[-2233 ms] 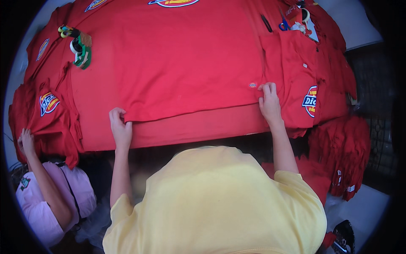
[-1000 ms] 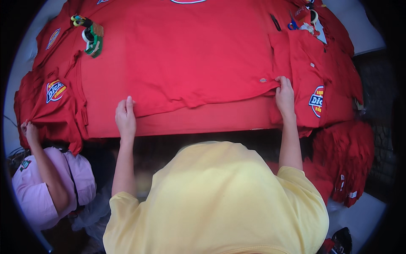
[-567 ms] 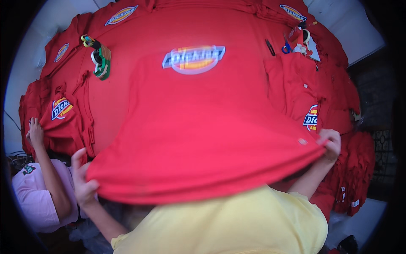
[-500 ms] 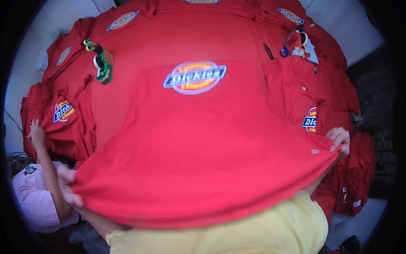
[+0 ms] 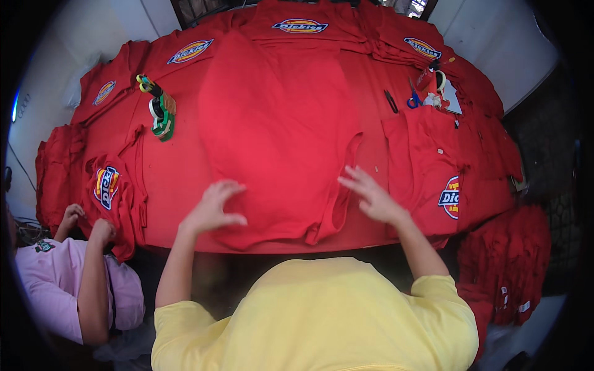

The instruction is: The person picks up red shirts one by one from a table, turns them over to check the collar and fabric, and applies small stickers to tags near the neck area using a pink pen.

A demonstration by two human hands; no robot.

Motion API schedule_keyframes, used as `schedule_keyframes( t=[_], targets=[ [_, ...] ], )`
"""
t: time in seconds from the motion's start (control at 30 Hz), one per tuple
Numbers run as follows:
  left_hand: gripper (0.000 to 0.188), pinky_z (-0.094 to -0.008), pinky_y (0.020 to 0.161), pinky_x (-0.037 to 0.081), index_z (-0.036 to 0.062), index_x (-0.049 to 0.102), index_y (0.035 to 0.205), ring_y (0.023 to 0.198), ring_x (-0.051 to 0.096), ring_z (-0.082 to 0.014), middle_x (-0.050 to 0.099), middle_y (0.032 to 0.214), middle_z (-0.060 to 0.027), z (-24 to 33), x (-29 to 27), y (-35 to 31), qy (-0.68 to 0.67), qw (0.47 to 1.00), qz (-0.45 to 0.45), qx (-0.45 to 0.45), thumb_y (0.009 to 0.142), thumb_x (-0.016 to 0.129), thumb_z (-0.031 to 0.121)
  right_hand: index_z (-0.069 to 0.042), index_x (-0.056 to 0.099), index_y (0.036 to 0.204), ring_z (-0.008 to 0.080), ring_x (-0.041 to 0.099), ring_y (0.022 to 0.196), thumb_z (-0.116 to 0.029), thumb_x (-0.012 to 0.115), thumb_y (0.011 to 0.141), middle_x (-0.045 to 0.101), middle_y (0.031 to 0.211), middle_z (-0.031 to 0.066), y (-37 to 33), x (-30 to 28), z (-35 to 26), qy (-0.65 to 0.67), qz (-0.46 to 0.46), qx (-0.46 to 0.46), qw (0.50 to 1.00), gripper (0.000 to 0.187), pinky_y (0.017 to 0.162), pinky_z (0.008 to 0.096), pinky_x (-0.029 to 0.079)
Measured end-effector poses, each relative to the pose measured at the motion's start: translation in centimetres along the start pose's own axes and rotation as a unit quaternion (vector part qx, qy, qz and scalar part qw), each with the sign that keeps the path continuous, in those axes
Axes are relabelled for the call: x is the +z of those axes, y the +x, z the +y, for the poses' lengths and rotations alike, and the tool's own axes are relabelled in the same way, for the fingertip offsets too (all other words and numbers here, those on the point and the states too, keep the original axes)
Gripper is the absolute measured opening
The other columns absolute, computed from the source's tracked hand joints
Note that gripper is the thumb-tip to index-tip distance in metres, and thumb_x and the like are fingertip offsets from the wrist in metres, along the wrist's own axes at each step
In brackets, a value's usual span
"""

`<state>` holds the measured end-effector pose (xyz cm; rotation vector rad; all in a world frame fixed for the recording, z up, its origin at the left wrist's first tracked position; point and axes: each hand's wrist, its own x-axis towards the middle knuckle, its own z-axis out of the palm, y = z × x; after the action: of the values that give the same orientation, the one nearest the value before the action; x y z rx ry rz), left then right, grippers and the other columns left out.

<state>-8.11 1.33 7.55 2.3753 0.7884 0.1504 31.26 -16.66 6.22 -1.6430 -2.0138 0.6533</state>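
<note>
A red shirt [image 5: 281, 142] lies loosely bunched in front of me, its plain side up and its far end puffed. My left hand [image 5: 216, 207] is at its near left edge, fingers spread and thumb apart. I cannot tell whether that hand touches the cloth. At the near right side my right hand [image 5: 374, 196] is open, its fingertips close to a folded edge of the shirt. Neither hand grips the fabric.
Red shirts with logo patches [image 5: 300, 25] line the table's far side. A green tape dispenser [image 5: 163, 120] stands left; blue-handled scissors [image 5: 414, 99] and black snips [image 5: 391, 101] lie right. At left, a co-worker in pink [image 5: 59, 281] handles another red shirt [image 5: 114, 191]. More red garments [image 5: 510, 266] are piled at right.
Both hands have let go of the stretched hem and moved inward. The shirt has dropped onto the table, farther from me, and its logo no longer shows.
</note>
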Motion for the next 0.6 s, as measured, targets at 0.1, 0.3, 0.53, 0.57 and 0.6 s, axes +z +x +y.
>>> schedule_keyframes(
  t=[0.1,0.3,0.53,0.57,0.6],
  targets=[
    [0.061,-0.0441,0.102,0.035,0.0122,0.056,0.117,0.122,0.041,-0.035,0.049,0.125,-0.0128,0.1,3.2,-1.7,0.167,0.984,-0.041,0.042,0.069,0.077,0.042,-0.021,0.044,0.138,0.0333,0.038,0.126,-0.001,0.053,0.074,0.042,0.139,0.0128,-0.4,4.1,-1.2,-0.107,0.02,-0.018,0.994,0.068,0.103,0.0454,0.033],
    [0.033,-0.0371,0.082,0.047,0.0063,0.059,0.103,0.09,0.061,-0.0259,0.063,0.091,-0.0115,3.9,-0.1,1.3,0.025,0.925,-0.371,0.081,0.079,0.07,0.026,-0.011,0.069,0.097,0.0287,0.053,0.105,-0.015,0.058,0.078,0.065,0.098,0.012,4.0,0.0,-4.2,-0.152,-0.318,0.001,0.936,0.023,0.091,0.045,0.039],
    [0.072,-0.0368,0.103,0.037,-0.002,0.044,0.132,0.122,0.047,-0.0274,0.053,0.128,-0.0136,-10.5,-3.3,5.7,-0.595,0.742,0.178,-0.252,0.085,0.061,0.049,-0.002,0.046,0.133,0.0217,0.045,0.124,-0.06,0.042,0.091,0.05,0.135,0.0108,10.7,-4.9,8.5,0.3,0.138,0.242,0.912,0.072,0.092,0.0418,0.042],
    [0.079,-0.0388,0.104,0.035,-0.0037,0.041,0.134,0.125,0.045,-0.0297,0.051,0.132,-0.014,-12.9,-2.0,4.4,-0.557,0.753,0.177,-0.303,0.084,0.061,0.053,0.001,0.046,0.131,0.0233,0.047,0.122,-0.055,0.051,0.089,0.052,0.132,0.0131,10.3,-4.9,8.0,0.164,0.02,0.305,0.938,0.071,0.093,0.0412,0.041],
    [0.084,-0.0406,0.106,0.033,-0.0052,0.039,0.135,0.127,0.043,-0.0319,0.049,0.134,-0.0164,-10.6,-1.4,4.3,-0.398,0.863,0.158,-0.267,0.081,0.064,0.055,0.003,0.049,0.127,0.0232,0.054,0.113,-0.04,0.063,0.086,0.056,0.124,0.0132,8.3,-3.4,11.1,0.11,0.054,0.279,0.952,0.061,0.093,0.0367,0.042]
  ],
)
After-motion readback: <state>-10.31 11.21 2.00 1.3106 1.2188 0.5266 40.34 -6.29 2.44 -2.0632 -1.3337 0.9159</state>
